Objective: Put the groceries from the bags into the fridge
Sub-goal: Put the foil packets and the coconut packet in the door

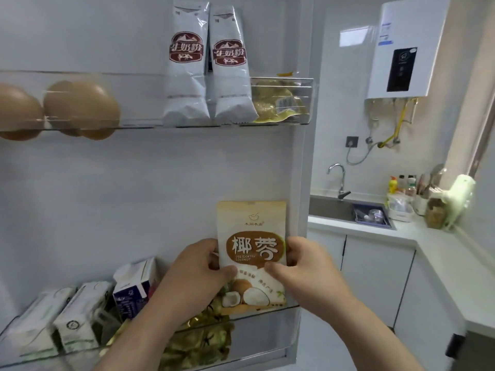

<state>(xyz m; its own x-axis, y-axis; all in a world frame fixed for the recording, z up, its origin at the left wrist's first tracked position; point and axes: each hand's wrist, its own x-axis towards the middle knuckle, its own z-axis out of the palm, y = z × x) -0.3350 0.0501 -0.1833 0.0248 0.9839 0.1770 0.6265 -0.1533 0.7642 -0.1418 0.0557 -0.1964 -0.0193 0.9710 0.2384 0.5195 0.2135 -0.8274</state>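
A pouch of desiccated coconut [251,231], cream and brown with coconut pictures, stands upright at the right end of the lower fridge door shelf [292,333]. My left hand [198,274] grips its left edge, thumb across the front. My right hand [302,263] grips its right edge the same way. The pouch's bottom dips behind the clear shelf rail. To its left in the same shelf stand milk cartons [80,317] and a gold-green packet [203,341].
The upper door shelf [150,124] holds brown eggs [80,105], two silver milk powder sachets [211,76] and a yellowish packet [281,103]. To the right lie a white counter [442,253], a sink [329,207] with tap, and a wall water heater [401,49].
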